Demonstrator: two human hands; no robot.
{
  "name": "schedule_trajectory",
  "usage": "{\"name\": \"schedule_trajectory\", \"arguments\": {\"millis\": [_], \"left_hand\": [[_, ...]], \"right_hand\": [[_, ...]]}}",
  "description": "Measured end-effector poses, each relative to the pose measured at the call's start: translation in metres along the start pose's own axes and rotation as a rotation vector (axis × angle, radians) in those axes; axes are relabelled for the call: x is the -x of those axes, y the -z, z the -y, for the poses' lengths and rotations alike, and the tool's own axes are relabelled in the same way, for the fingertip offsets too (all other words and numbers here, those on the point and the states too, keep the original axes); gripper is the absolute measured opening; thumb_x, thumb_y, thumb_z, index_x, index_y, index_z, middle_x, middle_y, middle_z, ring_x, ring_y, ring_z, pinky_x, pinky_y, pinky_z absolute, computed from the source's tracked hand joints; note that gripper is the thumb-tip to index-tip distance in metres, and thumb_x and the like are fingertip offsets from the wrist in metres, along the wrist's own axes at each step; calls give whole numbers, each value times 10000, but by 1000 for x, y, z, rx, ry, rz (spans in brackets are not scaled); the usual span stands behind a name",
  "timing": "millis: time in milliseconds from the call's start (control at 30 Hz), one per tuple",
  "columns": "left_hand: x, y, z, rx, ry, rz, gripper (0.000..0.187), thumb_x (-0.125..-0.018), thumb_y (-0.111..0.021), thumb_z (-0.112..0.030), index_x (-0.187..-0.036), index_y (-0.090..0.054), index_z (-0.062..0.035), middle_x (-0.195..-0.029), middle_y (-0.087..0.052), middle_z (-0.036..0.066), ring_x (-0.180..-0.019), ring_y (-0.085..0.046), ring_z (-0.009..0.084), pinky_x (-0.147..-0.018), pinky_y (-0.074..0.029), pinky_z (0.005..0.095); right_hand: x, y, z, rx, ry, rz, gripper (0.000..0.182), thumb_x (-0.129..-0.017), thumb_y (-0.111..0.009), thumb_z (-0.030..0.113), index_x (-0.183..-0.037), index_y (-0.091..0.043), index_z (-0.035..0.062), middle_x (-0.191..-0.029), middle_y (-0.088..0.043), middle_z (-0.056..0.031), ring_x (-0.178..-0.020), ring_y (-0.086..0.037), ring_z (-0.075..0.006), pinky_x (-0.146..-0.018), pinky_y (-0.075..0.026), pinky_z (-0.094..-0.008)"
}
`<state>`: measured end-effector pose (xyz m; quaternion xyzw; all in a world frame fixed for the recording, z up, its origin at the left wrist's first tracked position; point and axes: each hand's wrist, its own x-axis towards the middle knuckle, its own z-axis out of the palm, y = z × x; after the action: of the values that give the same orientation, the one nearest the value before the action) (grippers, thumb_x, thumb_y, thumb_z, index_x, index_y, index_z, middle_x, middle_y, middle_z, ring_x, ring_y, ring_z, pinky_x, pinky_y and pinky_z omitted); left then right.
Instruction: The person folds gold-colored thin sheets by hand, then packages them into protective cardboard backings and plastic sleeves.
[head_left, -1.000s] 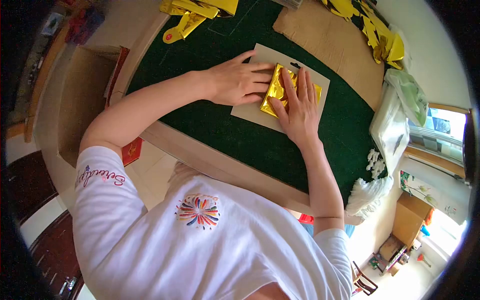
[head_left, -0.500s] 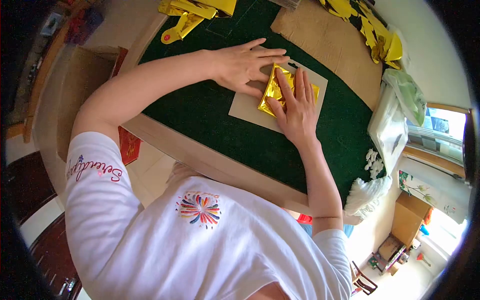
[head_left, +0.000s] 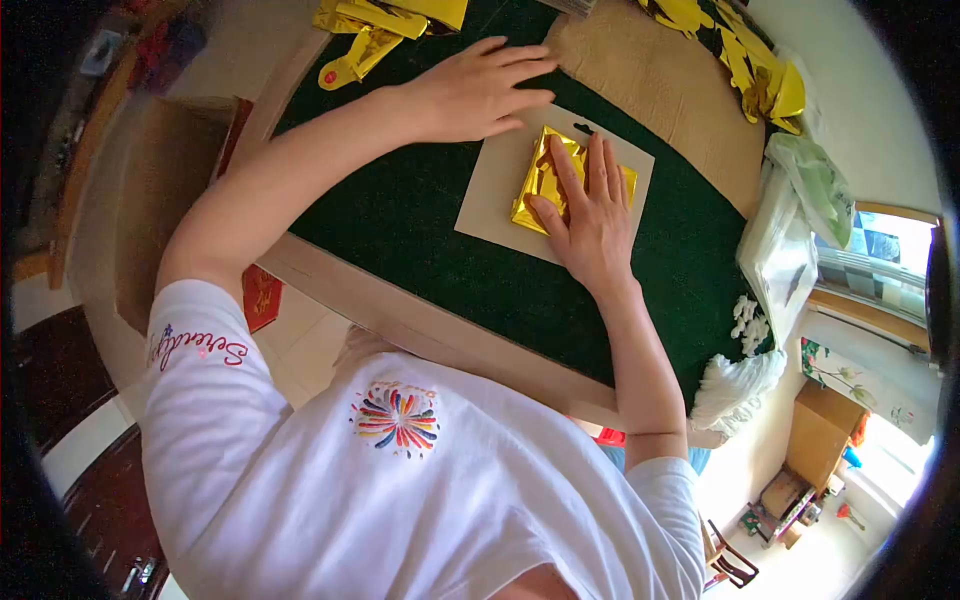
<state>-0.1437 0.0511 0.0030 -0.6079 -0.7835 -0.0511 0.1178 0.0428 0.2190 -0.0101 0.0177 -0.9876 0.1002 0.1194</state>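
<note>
A folded sheet of shiny gold foil (head_left: 540, 185) lies on a grey-beige card (head_left: 492, 195) that has a dark hanging slot near its far edge. My right hand (head_left: 592, 215) rests flat on the foil with its fingers stretched out, pressing it against the card. To the left and farther out, my left hand (head_left: 480, 92) is over the green table surface beyond the card's upper left corner. Its fingers are spread and nothing is in them. Part of the foil is hidden under my right hand.
More gold foil pieces (head_left: 395, 22) lie at the far left, one with a red dot. Other gold foil (head_left: 762, 85) sits at the far right, behind a brown cardboard sheet (head_left: 665, 90). Clear plastic bags (head_left: 780, 240) and white string (head_left: 740, 385) lie along the right edge.
My left hand has lifted off the foil's left edge and moved away, up and to the left. My right hand stays on the foil.
</note>
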Motion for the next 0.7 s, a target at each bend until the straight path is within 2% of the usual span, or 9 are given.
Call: {"name": "schedule_trajectory", "arguments": {"millis": [33,100,133,233,267,300,367,600,700], "left_hand": [[7,5,-4,0,-3,3,414,-917,-629,-284,-1303,-589,-140,-1490,-408,77,-1428,-304,232,-1166,-259,477],[21,14,-11,172,12,33,269,-919,-618,-215,-1144,-669,-77,-1305,-594,81,-1340,-434,231,-1122,-323,451],[30,15,-17,171,-73,-48,225,-912,-620,-191,-1073,-705,-60,-1213,-650,69,-1279,-490,218,-1092,-353,435],[45,9,-34,247,-107,-88,278,-914,-622,-208,-1153,-681,-79,-1271,-621,55,-1312,-458,204,-1104,-336,445],[46,6,-39,293,-83,-71,388,-872,-668,-206,-1236,-631,-77,-1340,-563,63,-1364,-402,219,-1124,-307,488],[46,4,-40,293,-81,-72,388,-872,-668,-206,-1236,-631,-77,-1340,-563,63,-1364,-402,219,-1124,-307,488],[44,0,-39,302,-59,9,427,-891,-649,-229,-1291,-588,-93,-1384,-525,61,-1406,-344,223,-1145,-261,521],[36,-2,-42,381,-80,25,406,-920,-610,-226,-1302,-554,-100,-1390,-516,67,-1409,-337,229,-1159,-218,548],[30,-1,-47,414,-111,127,372,-935,-583,-229,-1283,-556,-100,-1391,-508,75,-1405,-340,233,-1168,-191,558]], "right_hand": [[0,0,0,-2,-3,0,608,-956,-499,507,-1483,-405,219,-1532,-295,-244,-1424,-280,-401,-1135,-263,-489],[-1,2,1,-11,-10,9,610,-956,-500,505,-1485,-402,217,-1537,-292,-236,-1430,-274,-396,-1139,-258,-488],[-1,2,1,-14,-11,9,610,-956,-500,505,-1485,-402,217,-1537,-292,-236,-1430,-274,-396,-1139,-258,-488],[0,1,1,-10,-7,12,611,-958,-501,495,-1488,-397,208,-1538,-293,-232,-1435,-266,-391,-1142,-255,-487],[0,1,1,-3,-6,12,611,-958,-503,490,-1488,-396,205,-1539,-292,-230,-1437,-263,-389,-1144,-254,-486],[0,2,1,4,-6,12,611,-958,-504,484,-1489,-396,201,-1540,-292,-228,-1440,-260,-387,-1145,-252,-485],[0,0,0,0,2,-6,632,-947,-511,511,-1485,-398,201,-1514,-321,-249,-1423,-286,-396,-1137,-262,-499],[-1,-1,-1,-43,4,-32,649,-938,-515,535,-1480,-403,197,-1483,-356,-271,-1402,-315,-407,-1128,-273,-515],[0,-1,-2,-53,3,-40,653,-938,-508,545,-1480,-403,196,-1482,-357,-273,-1401,-317,-409,-1127,-275,-514]]}}
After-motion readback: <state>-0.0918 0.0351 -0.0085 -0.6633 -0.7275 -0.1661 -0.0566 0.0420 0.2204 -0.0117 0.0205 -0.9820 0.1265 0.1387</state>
